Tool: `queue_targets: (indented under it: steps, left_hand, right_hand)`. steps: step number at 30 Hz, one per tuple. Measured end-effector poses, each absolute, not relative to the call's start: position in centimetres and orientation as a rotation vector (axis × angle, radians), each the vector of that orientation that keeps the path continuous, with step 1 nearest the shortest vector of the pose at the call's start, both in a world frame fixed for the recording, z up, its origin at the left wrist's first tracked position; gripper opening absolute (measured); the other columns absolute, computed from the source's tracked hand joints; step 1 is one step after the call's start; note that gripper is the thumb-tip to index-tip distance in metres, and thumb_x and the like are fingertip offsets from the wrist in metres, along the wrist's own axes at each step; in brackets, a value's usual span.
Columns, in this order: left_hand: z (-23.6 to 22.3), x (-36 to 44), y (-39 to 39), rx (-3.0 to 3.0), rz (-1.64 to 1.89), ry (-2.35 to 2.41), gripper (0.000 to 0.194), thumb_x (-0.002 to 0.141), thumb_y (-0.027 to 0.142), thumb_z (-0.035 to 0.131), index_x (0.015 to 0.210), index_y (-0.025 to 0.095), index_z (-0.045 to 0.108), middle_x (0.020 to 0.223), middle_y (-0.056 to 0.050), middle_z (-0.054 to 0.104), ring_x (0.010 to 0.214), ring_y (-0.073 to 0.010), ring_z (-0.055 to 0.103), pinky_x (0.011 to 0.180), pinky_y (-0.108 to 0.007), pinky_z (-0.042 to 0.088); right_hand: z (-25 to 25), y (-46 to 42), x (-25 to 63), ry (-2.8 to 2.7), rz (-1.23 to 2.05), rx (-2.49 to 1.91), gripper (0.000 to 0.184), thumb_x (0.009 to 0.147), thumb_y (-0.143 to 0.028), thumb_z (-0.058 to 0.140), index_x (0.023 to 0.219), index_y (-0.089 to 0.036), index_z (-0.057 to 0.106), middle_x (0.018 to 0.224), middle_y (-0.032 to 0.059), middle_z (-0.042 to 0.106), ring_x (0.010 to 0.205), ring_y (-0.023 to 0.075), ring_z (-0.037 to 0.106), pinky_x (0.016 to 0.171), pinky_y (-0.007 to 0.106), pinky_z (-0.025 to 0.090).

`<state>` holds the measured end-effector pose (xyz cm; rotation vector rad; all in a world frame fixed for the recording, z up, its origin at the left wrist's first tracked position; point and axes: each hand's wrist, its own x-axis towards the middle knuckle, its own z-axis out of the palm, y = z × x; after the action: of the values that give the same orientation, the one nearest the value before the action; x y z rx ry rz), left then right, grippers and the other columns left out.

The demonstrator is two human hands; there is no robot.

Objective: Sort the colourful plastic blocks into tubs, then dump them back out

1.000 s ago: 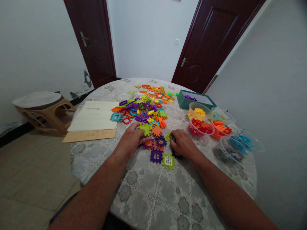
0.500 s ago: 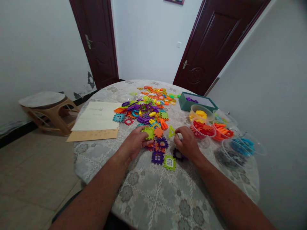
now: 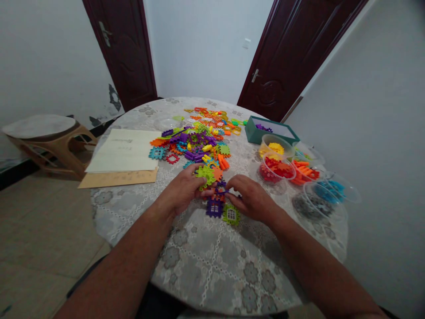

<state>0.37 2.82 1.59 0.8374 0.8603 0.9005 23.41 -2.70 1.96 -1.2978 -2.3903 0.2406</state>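
My left hand [image 3: 184, 188] is closed on a lime-green notched building tile [image 3: 206, 176], thumb on its face. An orange tile [image 3: 218, 173] sits right beside the green one. The fingertips of my right hand [image 3: 250, 198] pinch a purple notched piece [image 3: 223, 191], seen nearly edge-on; its exact shape is partly hidden. Orange tiles show beneath it, partly covered by my left fingers. Nearer to me, a purple window tile [image 3: 214, 208] and a lime-green window tile [image 3: 231, 214] lie at the front of this group.
A heap of mixed plastic pieces [image 3: 199, 144] spreads over the table behind my hands. On the right stand a green box [image 3: 270, 135] and several clear tubs, including one with red pieces [image 3: 277, 168]. Paper sheets [image 3: 126, 153] lie left; a stool [image 3: 40, 126] stands beyond.
My right hand has moved left to my left hand and now pinches a purple piece. The green tile in my left hand has tilted. The camera view has shifted slightly.
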Motion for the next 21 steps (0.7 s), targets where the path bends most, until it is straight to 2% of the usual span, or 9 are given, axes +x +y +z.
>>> queue_targets:
  steps: [3,5,7,11,16,21]
  left_hand:
    - [1.8,-0.2,3.6,0.774,1.045,0.883,0.052,0.074,0.004,0.067,0.124,0.019,0.061,0.107,-0.01,0.073,0.092,-0.0224,0.077,0.079,-0.036,0.068]
    - [1.9,-0.7,4.1,0.727,1.146,0.874,0.047,0.073,0.003,0.065,0.117,0.019,0.062,0.107,-0.008,0.072,0.093,-0.02,0.076,0.084,-0.037,0.068]
    - [2.0,-1.2,4.4,0.667,1.233,0.859,0.044,0.072,0.002,0.063,0.112,0.019,0.062,0.105,-0.006,0.071,0.091,-0.0168,0.074,0.09,-0.039,0.068]
    - [2.3,-2.0,4.9,0.55,1.32,0.848,0.043,0.071,0.001,0.061,0.11,0.02,0.061,0.099,-0.002,0.07,0.091,-0.0139,0.07,0.096,-0.042,0.065]
    - [2.0,-2.1,5.1,0.485,1.344,0.822,0.03,0.074,0.003,0.063,0.099,0.02,0.061,0.099,-0.001,0.069,0.091,-0.0132,0.068,0.096,-0.043,0.065]
    - [1.8,-1.4,4.7,0.522,1.248,0.794,0.027,0.077,0.008,0.068,0.101,0.021,0.062,0.103,-0.001,0.068,0.093,-0.0136,0.068,0.093,-0.039,0.064]
  right_hand:
    - [3.0,-4.3,23.7,-2.628,0.354,-1.484,0.025,0.092,-0.033,0.075,0.114,-0.025,0.065,0.106,0.0072,0.071,0.088,0.0232,0.068,0.075,0.034,0.051]
    - [2.8,-5.2,23.2,-2.679,0.328,-1.587,0.035,0.084,-0.035,0.083,0.113,-0.025,0.066,0.105,0.0085,0.071,0.086,0.0245,0.068,0.07,0.034,0.049]
    - [2.3,-5.7,22.6,-2.674,0.278,-1.658,0.037,0.08,-0.033,0.085,0.111,-0.024,0.066,0.105,0.0099,0.071,0.085,0.0252,0.069,0.068,0.033,0.048]
    - [2.4,-5.7,22.9,-2.677,0.351,-1.633,0.037,0.083,-0.029,0.081,0.117,-0.025,0.064,0.108,0.0089,0.07,0.086,0.0239,0.069,0.07,0.033,0.049]
    - [4.8,-4.7,24.8,-2.58,0.537,-1.447,0.028,0.093,-0.029,0.072,0.119,-0.028,0.063,0.11,0.0054,0.069,0.087,0.0203,0.067,0.075,0.033,0.052]
    - [5.9,-1.9,22.7,-2.328,0.384,-1.238,0.029,0.099,-0.036,0.068,0.124,-0.028,0.058,0.119,0.0083,0.066,0.098,0.0228,0.064,0.088,0.04,0.055]
